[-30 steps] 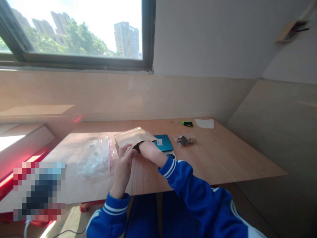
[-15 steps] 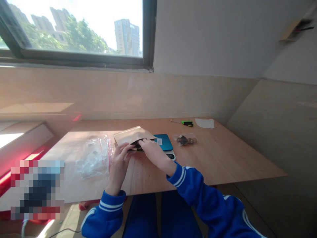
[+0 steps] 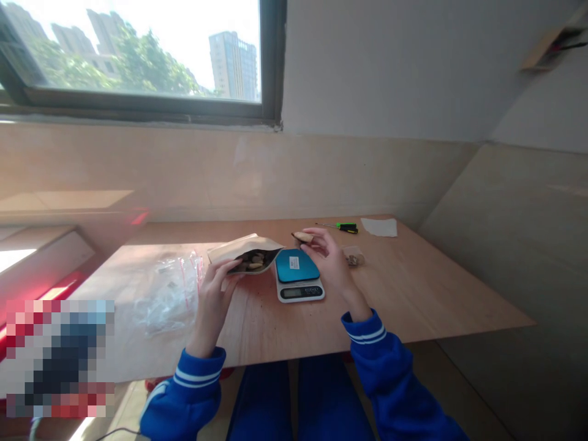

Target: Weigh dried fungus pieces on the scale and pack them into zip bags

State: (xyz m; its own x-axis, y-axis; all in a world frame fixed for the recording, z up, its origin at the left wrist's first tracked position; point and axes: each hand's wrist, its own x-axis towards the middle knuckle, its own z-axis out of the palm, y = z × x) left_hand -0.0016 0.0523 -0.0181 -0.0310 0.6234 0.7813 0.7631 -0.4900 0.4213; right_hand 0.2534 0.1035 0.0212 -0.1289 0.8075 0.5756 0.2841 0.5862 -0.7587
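My left hand (image 3: 219, 283) grips the near left side of a brown paper bag (image 3: 239, 246), whose mouth gapes toward me. Inside the bag lie several tan pieces (image 3: 256, 262) that look like dried mushrooms. Between the thumb and fingers of my right hand (image 3: 331, 254) is one such piece, a tan dried mushroom (image 3: 303, 236) with a dark edge. It is held in the air above the back of a kitchen scale (image 3: 301, 291), which has a blue top plate and a white body. The scale's display is too small to read.
Clear plastic zip bags (image 3: 169, 300) lie to the left. Behind my right hand, a small clear bag (image 3: 354, 256) with brown pieces is partly hidden. A screwdriver (image 3: 346, 227) and a white paper (image 3: 379, 227) lie at the table's back, near the wall.
My right hand has come out of the paper bag and moved right, over the scale, with a dried mushroom in its fingers. The bag's contents and the scale's display now show.
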